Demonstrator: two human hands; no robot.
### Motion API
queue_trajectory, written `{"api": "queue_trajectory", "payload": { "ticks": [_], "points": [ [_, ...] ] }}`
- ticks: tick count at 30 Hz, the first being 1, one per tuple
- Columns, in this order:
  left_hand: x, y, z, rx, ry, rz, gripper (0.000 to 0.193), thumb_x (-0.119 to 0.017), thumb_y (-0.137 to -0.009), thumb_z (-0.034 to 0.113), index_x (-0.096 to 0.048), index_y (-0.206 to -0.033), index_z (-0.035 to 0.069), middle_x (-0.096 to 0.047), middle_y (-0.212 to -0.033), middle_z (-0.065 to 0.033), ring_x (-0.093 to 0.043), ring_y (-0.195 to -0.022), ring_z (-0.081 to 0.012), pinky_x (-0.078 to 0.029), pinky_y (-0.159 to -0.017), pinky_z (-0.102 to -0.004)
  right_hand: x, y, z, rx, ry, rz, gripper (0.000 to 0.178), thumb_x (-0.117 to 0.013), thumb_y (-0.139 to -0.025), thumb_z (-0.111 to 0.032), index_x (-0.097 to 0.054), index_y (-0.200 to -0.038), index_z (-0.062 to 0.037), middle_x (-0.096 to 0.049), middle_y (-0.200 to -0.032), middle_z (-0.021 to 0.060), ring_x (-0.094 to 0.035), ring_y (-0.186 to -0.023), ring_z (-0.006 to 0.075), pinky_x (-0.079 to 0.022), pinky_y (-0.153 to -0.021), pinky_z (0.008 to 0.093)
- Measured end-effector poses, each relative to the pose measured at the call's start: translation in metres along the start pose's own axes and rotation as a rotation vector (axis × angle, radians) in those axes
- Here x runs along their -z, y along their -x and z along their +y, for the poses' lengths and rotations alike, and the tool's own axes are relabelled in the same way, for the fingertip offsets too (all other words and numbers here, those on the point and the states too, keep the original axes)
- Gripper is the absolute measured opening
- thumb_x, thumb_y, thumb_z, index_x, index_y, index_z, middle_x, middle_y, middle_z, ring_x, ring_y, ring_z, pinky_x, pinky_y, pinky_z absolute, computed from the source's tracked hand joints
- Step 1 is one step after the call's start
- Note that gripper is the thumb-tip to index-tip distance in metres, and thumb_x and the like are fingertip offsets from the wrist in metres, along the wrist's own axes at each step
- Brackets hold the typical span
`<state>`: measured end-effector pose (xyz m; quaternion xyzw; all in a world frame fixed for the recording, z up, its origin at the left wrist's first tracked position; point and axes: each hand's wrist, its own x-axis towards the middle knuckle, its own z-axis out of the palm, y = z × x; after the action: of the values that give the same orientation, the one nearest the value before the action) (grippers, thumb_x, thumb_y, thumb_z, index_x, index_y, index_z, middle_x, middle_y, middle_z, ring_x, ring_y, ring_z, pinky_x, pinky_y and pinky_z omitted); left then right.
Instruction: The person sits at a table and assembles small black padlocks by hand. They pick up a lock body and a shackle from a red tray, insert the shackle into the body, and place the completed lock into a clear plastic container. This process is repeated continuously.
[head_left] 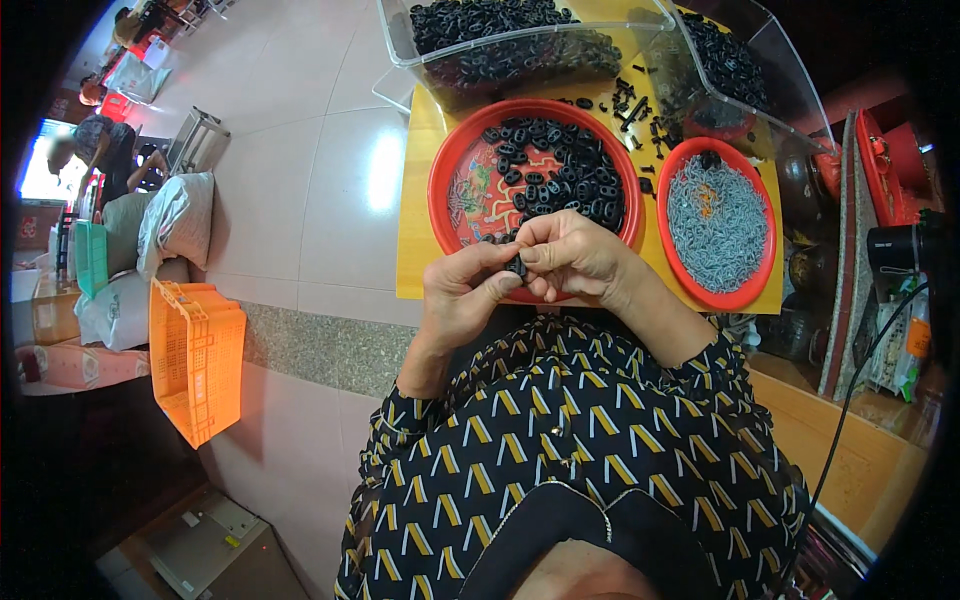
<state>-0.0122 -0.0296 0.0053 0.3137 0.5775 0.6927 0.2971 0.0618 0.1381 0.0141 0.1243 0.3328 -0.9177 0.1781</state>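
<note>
Both hands meet over the near rim of the large red plate point(445, 165). The left hand point(462, 295) and the right hand point(578, 255) pinch one small black part point(516, 266) between thumbs and fingertips — most of it is hidden, so its shape is hard to make out. More black parts point(560, 170) heap on that plate. Beside it, a smaller red plate point(672, 262) holds grey metal bits point(715, 220), too fine to tell apart. Clear bins point(520, 45) behind are cut off at the top edge.

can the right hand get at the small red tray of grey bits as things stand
Probably yes: the small red tray lies uncovered just beside the right hand, with nothing between. But that hand is pinching a small black piece together with the left hand.
</note>
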Motion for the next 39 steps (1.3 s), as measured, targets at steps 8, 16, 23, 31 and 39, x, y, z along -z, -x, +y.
{"api": "queue_trajectory", "payload": {
  "ticks": [8, 16, 23, 31, 39],
  "points": [
    [-0.012, -0.007, -0.007, -0.010, 0.261, 0.067, 0.028, -0.061, -0.076, -0.002, -0.056, -0.104, -0.004, -0.062, -0.086, -0.0080, -0.058, -0.077, -0.0117, -0.048, -0.069, -0.0226, 0.000, 0.004, -0.004, 0.081, 0.016, 0.063, 0.016, -0.059, -0.081, -0.013, -0.055, -0.086, 0.0008, -0.058, -0.071, 0.0059, -0.057, -0.056, 0.0112, -0.049, -0.049, 0.0223],
    [-0.013, -0.010, -0.009, 0.020, 0.175, 0.043, 0.030, -0.059, -0.078, -0.002, -0.054, -0.107, -0.004, -0.061, -0.089, -0.0095, -0.058, -0.076, -0.0115, -0.048, -0.068, -0.0220, -0.008, 0.015, -0.008, 0.181, 0.183, 0.167, 0.015, -0.057, -0.082, -0.015, -0.055, -0.085, 0.0001, -0.057, -0.070, 0.0039, -0.056, -0.056, 0.0091, -0.049, -0.052, 0.0211],
    [-0.001, -0.007, -0.002, -0.119, -0.058, 0.111, 0.042, -0.060, -0.076, -0.003, -0.046, -0.116, -0.005, -0.055, -0.083, -0.0050, -0.052, -0.073, -0.0095, -0.044, -0.065, -0.0208, -0.014, 0.054, -0.085, 0.643, 0.507, 0.414, 0.010, -0.058, -0.078, -0.009, -0.056, -0.079, 0.0002, -0.058, -0.066, 0.0099, -0.058, -0.056, 0.0145, -0.050, -0.052, 0.0246],
    [0.029, -0.001, -0.014, -0.137, -0.367, 0.229, 0.028, -0.058, -0.079, -0.002, -0.053, -0.106, -0.006, -0.059, -0.085, -0.0070, -0.055, -0.078, -0.0112, -0.045, -0.072, -0.0232, -0.002, 0.065, -0.102, 0.920, 1.042, 0.929, 0.015, -0.056, -0.082, -0.011, -0.060, -0.092, -0.0010, -0.060, -0.081, 0.0061, -0.056, -0.072, 0.0107, -0.047, -0.062, 0.0238],
    [0.028, -0.006, -0.016, -0.201, -0.492, 0.227, 0.025, -0.062, -0.073, -0.004, -0.056, -0.097, -0.004, -0.058, -0.075, -0.0087, -0.054, -0.064, -0.0115, -0.044, -0.057, -0.0223, 0.021, 0.011, -0.057, 0.789, 1.861, 0.719, 0.007, -0.060, -0.070, -0.009, -0.059, -0.073, -0.0023, -0.055, -0.072, 0.0138, -0.053, -0.075, 0.0304, -0.041, -0.071, 0.0390]
  ]
}}
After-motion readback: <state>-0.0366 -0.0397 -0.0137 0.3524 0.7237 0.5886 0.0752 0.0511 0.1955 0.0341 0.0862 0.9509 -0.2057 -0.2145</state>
